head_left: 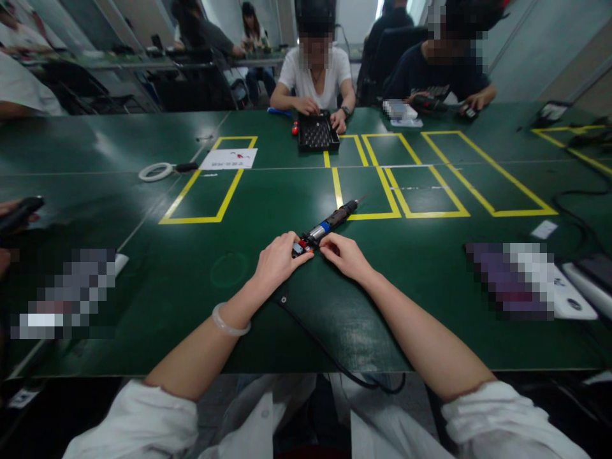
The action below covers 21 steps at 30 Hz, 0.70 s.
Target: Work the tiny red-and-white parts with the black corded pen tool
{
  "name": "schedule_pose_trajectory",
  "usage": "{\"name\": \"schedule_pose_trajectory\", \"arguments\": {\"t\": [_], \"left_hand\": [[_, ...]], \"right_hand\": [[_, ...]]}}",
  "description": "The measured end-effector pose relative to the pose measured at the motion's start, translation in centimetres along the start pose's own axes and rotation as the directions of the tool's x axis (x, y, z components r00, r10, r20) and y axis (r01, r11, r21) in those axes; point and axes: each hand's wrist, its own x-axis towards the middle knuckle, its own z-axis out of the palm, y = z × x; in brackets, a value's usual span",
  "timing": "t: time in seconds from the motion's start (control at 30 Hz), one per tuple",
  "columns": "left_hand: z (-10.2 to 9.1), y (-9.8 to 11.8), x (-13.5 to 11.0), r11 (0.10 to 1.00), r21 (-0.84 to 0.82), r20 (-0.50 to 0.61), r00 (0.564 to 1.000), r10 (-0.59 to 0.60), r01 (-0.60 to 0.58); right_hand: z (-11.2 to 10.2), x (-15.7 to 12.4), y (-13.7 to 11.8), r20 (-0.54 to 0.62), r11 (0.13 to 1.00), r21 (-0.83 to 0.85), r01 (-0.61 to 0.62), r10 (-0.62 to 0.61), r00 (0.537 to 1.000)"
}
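Note:
An electric screwdriver [329, 224] with its inner parts bare lies on the green table, its thin bit pointing away to the right. Silver, blue and black sections show along its body, with small red and orange parts at the near end. My left hand [278, 258] is closed around that near end, thumb in front and fingers behind. Against the right side of the same end, the fingers of my right hand [345, 255] are pinched together; what lies between them is hidden. A black cable [325, 347] runs from near my left hand over the table's front edge.
Yellow tape outlines [191, 220] mark the green table [157, 306]. Opposite, a person handles a black compartment tray [319, 150]; another person sits farther right. A ring-shaped tool [157, 171] and white paper [229, 159] lie left. Pixelated items [511, 280] lie right; another person's hand shows far left.

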Motion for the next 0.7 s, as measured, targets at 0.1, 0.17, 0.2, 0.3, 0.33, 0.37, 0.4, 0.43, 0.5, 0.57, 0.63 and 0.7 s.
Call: {"name": "schedule_pose_trajectory", "arguments": {"t": [0.1,0.17,0.2,0.3,0.33,0.37,0.4,0.43,0.5,0.57,0.63,0.7], "left_hand": [[-0.9,-1.2,-0.6,1.0,0.015,0.018,1.0,-0.024,0.024],[-1.6,-2.3,-1.3,0.998,0.026,0.031,0.998,-0.059,0.058],[-2.0,-3.0,-1.7,0.996,0.034,0.036,0.996,-0.087,0.086],[-3.0,-5.6,-3.2,0.982,0.054,0.037,0.983,-0.182,0.18],[-3.3,-6.6,-3.7,0.975,0.056,0.036,0.976,-0.216,0.213],[-3.6,-7.6,-4.2,0.967,0.057,0.034,0.968,-0.25,0.248],[-4.0,-8.6,-4.8,0.957,0.056,0.03,0.957,-0.288,0.286],[-4.3,-9.6,-5.4,0.944,0.056,0.025,0.945,-0.327,0.325],[-5.1,-11.5,-6.5,0.914,0.065,0.007,0.915,-0.403,0.401],[-5.8,-13.2,-7.5,0.878,0.09,-0.003,0.881,-0.473,0.471],[-6.6,-14.8,-8.5,0.832,0.123,-0.012,0.839,-0.544,0.541],[-7.2,-16.5,-9.3,0.781,0.158,-0.026,0.793,-0.609,0.605]], "right_hand": [[0.0,0.0,0.0,0.002,1.0,-0.007,-0.012,0.012,1.0],[0.0,-0.1,-0.1,0.005,1.0,-0.007,-0.009,0.009,1.0],[0.0,-0.1,-0.2,0.006,1.0,-0.004,-0.005,0.005,1.0],[0.0,-0.1,-0.3,0.012,1.0,-0.002,0.002,-0.002,1.0],[0.0,-0.1,-0.3,0.013,1.0,-0.004,0.002,-0.002,1.0],[0.0,-0.2,-0.4,0.014,1.0,-0.006,0.001,0.0,1.0],[0.0,-0.2,-0.4,0.017,1.0,-0.006,-0.001,0.001,1.0],[0.0,-0.2,-0.4,0.02,1.0,-0.005,-0.003,0.003,1.0],[0.1,-0.2,-0.4,0.027,1.0,-0.005,-0.005,0.005,1.0],[0.1,-0.2,-0.3,0.03,1.0,-0.008,-0.006,0.007,1.0],[0.1,-0.2,-0.2,0.03,1.0,-0.011,-0.007,0.007,1.0],[0.2,-0.2,-0.2,0.035,1.0,-0.014,-0.011,0.012,0.999]]}}
